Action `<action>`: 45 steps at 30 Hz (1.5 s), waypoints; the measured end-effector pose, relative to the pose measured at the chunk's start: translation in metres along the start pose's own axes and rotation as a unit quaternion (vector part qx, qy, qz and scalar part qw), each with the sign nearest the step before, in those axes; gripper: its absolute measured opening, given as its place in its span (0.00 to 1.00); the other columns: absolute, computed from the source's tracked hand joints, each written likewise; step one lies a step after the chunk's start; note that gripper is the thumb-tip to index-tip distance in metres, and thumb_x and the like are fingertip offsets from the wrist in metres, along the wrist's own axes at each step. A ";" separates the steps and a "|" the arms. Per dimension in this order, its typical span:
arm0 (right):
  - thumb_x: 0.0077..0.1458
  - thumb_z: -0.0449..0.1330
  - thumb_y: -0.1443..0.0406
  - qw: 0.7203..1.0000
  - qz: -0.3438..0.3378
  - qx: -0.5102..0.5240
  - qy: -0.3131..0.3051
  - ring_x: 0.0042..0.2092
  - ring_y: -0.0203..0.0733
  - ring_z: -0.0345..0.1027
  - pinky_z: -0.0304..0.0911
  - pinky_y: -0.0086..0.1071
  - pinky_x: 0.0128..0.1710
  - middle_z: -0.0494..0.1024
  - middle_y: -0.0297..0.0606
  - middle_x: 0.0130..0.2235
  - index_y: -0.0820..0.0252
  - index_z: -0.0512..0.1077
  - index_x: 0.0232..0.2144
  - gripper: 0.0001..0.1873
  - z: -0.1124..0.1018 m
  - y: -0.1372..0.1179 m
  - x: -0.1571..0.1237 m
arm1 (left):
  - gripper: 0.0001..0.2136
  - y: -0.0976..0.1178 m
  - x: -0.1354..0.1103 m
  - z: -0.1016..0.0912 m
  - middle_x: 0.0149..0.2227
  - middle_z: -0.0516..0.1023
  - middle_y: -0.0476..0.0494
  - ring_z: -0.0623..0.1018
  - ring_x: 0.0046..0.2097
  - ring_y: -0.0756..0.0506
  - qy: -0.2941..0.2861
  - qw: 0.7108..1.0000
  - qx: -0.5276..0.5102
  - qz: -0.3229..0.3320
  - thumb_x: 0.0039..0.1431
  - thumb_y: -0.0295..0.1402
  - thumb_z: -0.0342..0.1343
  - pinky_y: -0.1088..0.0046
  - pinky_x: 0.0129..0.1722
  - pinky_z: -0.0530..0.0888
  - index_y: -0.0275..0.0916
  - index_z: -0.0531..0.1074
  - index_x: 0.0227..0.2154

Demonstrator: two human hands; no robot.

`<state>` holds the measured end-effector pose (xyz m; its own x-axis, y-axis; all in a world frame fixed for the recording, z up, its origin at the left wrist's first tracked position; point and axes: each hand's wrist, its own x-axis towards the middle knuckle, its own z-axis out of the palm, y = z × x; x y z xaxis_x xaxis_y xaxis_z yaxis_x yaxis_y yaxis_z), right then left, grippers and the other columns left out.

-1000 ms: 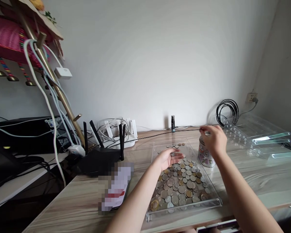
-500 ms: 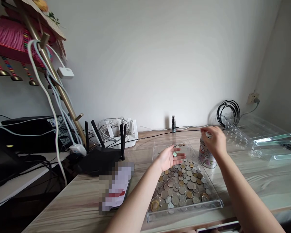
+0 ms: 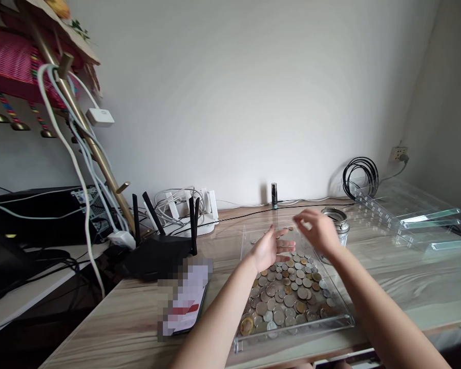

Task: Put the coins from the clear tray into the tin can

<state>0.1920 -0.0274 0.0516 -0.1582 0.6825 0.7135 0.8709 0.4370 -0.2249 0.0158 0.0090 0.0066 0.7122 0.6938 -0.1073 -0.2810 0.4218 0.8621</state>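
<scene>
My left hand [image 3: 273, 250] hovers palm up over the clear plastic tray [image 3: 292, 330], its fingers spread and no coin visible on it. Many coins [image 3: 278, 315], silver and gold in colour, lie loose in the tray. My right hand [image 3: 318, 230] is just to the right, thumb and fingertips pinched together above the tray's far part. Whether something small sits in that pinch cannot be made out. Behind my right hand and wrist stands an open round can [image 3: 343, 233] with a metal rim, partly hidden.
Left of the tray lies a blurred-out phone [image 3: 186, 302]. A black router [image 3: 159, 256] and a white router [image 3: 203, 225] with cables stand behind it. A small dark bottle [image 3: 274, 196] is near the wall. More clear trays [image 3: 418, 220] and coiled black cable [image 3: 361, 177] are right.
My right hand has moved left from above the can towards my left hand, uncovering the can's open top. The coin seen on my left fingers no longer shows.
</scene>
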 end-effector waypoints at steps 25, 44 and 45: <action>0.46 0.50 0.52 0.924 0.011 0.029 -0.382 0.37 0.43 0.65 0.59 0.33 0.34 0.71 0.45 0.39 0.62 0.69 0.37 0.23 0.028 -0.010 -0.028 | 0.11 -0.025 0.001 -0.024 0.32 0.66 0.43 0.57 0.51 0.34 0.215 0.847 0.483 0.058 0.28 0.28 0.62 0.62 0.48 0.55 0.39 0.65 0.17; 0.27 0.60 0.70 0.804 -0.063 0.024 -0.590 0.31 0.37 0.64 0.55 0.25 0.26 0.71 0.30 0.29 0.57 0.70 0.33 0.22 -0.004 -0.006 -0.060 | 0.09 -0.042 -0.030 0.025 0.19 0.65 0.50 0.69 0.26 0.46 0.095 0.746 0.658 -0.032 0.27 0.33 0.62 0.70 0.30 0.68 0.40 0.67 0.16; 0.27 0.59 0.71 0.808 -0.064 0.010 -0.586 0.31 0.37 0.64 0.54 0.26 0.26 0.71 0.29 0.27 0.57 0.69 0.34 0.24 -0.005 -0.006 -0.062 | 0.10 -0.044 -0.031 0.028 0.20 0.66 0.49 0.69 0.26 0.46 0.092 0.744 0.662 -0.020 0.27 0.33 0.62 0.70 0.29 0.68 0.40 0.68 0.18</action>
<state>0.1990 -0.0748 0.0117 -0.5881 0.7117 -0.3842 0.8069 0.5487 -0.2187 0.0234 -0.0471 -0.0139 0.5685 0.8158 -0.1062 0.7037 -0.4153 0.5765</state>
